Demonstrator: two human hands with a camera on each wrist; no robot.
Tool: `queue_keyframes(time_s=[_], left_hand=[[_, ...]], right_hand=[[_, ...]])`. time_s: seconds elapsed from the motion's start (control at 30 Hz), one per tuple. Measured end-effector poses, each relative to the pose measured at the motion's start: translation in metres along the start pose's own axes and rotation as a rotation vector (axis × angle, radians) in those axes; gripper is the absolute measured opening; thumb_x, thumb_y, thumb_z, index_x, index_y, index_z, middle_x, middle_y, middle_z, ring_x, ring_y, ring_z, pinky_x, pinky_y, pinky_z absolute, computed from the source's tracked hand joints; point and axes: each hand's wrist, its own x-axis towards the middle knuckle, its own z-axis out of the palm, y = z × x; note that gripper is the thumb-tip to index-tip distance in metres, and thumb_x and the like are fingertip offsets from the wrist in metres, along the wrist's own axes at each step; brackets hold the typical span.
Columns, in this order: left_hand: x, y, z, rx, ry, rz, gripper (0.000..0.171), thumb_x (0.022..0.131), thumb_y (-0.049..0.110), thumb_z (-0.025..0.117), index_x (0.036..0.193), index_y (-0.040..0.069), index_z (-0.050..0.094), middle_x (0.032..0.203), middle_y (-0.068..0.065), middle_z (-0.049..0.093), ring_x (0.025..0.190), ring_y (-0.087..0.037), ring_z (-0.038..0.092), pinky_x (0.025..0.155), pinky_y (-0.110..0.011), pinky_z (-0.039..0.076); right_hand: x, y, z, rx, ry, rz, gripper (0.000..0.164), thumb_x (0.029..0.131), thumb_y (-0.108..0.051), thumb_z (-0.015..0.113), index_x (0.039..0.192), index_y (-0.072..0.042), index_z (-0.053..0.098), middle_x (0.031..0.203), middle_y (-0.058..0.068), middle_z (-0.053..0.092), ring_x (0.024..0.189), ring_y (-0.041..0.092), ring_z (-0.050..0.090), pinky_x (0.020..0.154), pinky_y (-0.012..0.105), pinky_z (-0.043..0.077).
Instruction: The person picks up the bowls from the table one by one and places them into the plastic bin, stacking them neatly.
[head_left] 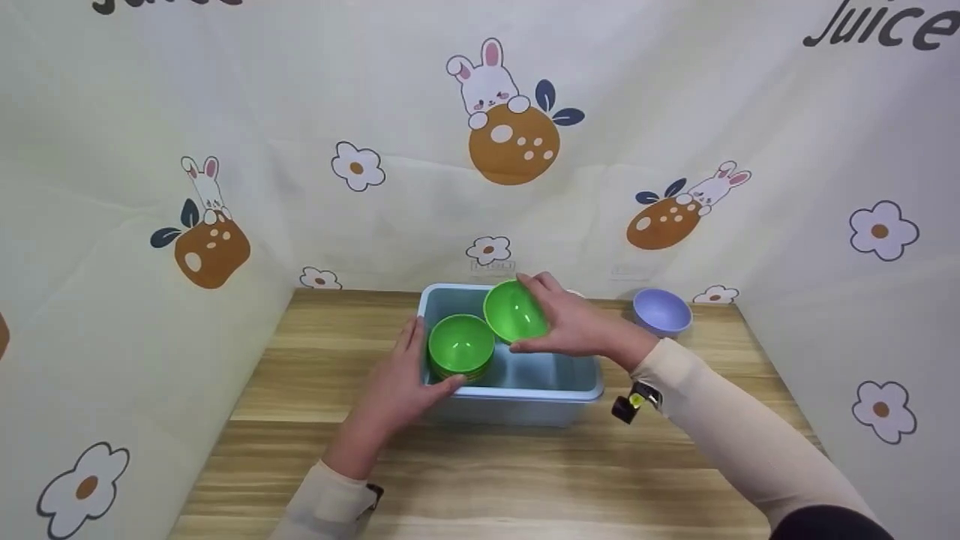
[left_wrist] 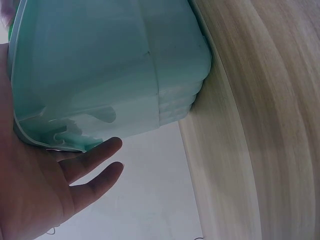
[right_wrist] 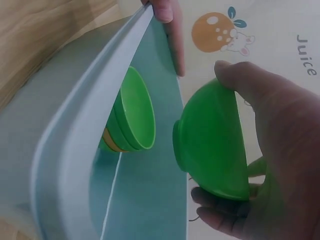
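My right hand (head_left: 566, 319) grips a green bowl (right_wrist: 212, 140) by its rim, tilted above the light-blue plastic bin (head_left: 517, 394). Inside the bin's left end stands a stack of bowls (head_left: 461, 346), green on top, with an orange band showing lower down in the right wrist view. At the bin's front left corner rests my left hand (head_left: 397, 386), thumb over the front rim and fingers along the left side. Two of its fingers (left_wrist: 97, 157) stretch out straight beside the bin's outer wall in the left wrist view.
A purple bowl (head_left: 662, 311) stands on the wooden table (head_left: 525, 480) to the right of the bin. Behind my right hand a sliver of something white (head_left: 576, 293) shows. Printed cloth walls (head_left: 420, 225) enclose the table at the back and sides.
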Motion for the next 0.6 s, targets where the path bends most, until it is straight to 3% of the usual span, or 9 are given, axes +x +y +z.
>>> queue_keyframes(time_s=[0.3, 0.6], left_hand=[[0.001, -0.001, 0.001, -0.007, 0.008, 0.008, 0.128, 0.09, 0.077, 0.077, 0.177, 0.007, 0.016, 0.184, -0.017, 0.015, 0.154, -0.052, 0.044, 0.118, -0.068, 0.045], [-0.001, 0.0, 0.0, -0.003, 0.004, 0.008, 0.136, 0.084, 0.094, 0.065, 0.178, 0.009, 0.016, 0.185, -0.014, 0.015, 0.155, -0.05, 0.044, 0.118, -0.067, 0.045]], right_hand=[[0.026, -0.003, 0.008, -0.045, -0.092, -0.074, 0.123, 0.085, -0.074, 0.083, 0.176, -0.014, 0.026, 0.153, 0.011, 0.048, 0.117, 0.024, 0.063, 0.094, 0.041, 0.062], [0.046, -0.009, 0.016, -0.072, -0.159, -0.135, 0.123, 0.085, -0.071, 0.085, 0.176, -0.011, 0.028, 0.152, 0.012, 0.048, 0.119, 0.026, 0.065, 0.101, 0.043, 0.06]])
